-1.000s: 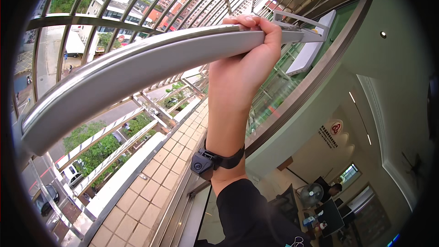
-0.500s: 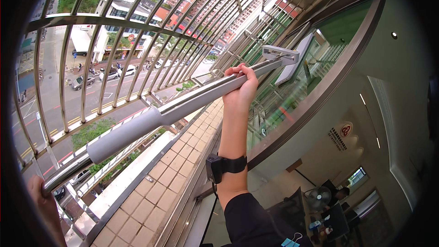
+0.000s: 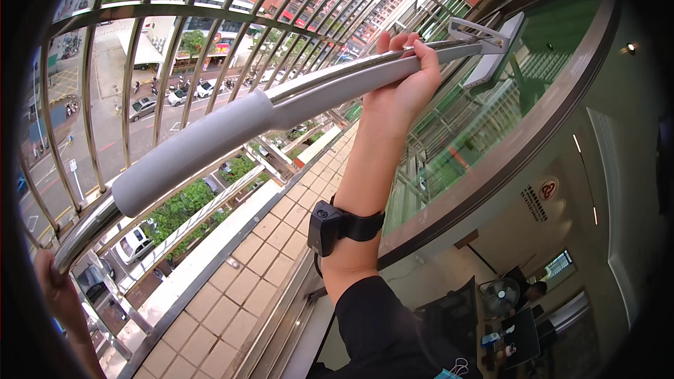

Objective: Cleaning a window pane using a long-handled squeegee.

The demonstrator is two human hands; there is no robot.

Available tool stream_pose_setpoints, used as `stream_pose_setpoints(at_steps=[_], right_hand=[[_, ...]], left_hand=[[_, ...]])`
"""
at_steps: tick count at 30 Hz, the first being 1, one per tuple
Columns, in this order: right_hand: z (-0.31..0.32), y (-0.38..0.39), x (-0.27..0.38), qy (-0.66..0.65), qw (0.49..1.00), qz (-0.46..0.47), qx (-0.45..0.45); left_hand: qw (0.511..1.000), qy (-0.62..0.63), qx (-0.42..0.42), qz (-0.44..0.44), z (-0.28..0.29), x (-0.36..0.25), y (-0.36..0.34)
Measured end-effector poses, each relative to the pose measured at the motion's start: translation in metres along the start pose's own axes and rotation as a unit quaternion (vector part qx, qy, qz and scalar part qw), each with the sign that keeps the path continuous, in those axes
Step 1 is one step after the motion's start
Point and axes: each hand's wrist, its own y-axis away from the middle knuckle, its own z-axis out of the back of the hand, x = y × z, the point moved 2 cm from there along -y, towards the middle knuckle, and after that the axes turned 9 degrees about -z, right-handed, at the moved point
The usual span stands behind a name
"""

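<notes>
A long flat mop (image 3: 203, 147) with a grey sleeve handle and shiny metal pole slants from lower left to upper right. My right hand (image 3: 404, 91) is closed round its thinner grey upper part, fingers curled over the far side. At the lower left my left hand (image 3: 53, 284) grips the metal pole's end; part of that hand is lost at the dark rim. The mop's flat pale head (image 3: 495, 56), on a grey bracket, is against or very close to the green-tinted window glass (image 3: 484, 147); contact cannot be made out.
Metal safety bars (image 3: 133, 63) run along the left, with a street far below. A tiled ledge (image 3: 267, 238) lies between bars and window. The curved-looking window frame (image 3: 491, 182) divides it from a room with a fan (image 3: 500, 295) and a person. A black strap device (image 3: 340, 228) sits on my right forearm.
The mop and my right hand have moved up and to the right. The mop head is higher along the glass. My left hand has risen slightly. The view has shifted a little.
</notes>
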Motion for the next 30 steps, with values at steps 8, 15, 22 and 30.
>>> stream_pose_setpoints(at_steps=[8,15,22,30], right_hand=[[0.072,-0.057,-0.023,0.025,0.993,-0.045,-0.103],[0.112,-0.044,-0.048,0.006,0.982,-0.104,-0.159],[0.109,0.035,-0.053,0.047,0.975,-0.137,-0.171],[0.054,-0.008,-0.030,-0.010,0.998,-0.058,-0.031]], left_hand=[[0.998,-0.045,0.039,0.003,-0.053,-0.083,-0.039],[0.996,-0.069,0.050,-0.002,-0.069,-0.084,-0.034],[0.991,-0.091,0.091,0.020,-0.040,-0.053,0.030],[0.999,-0.035,0.022,0.028,-0.046,-0.059,-0.030]])
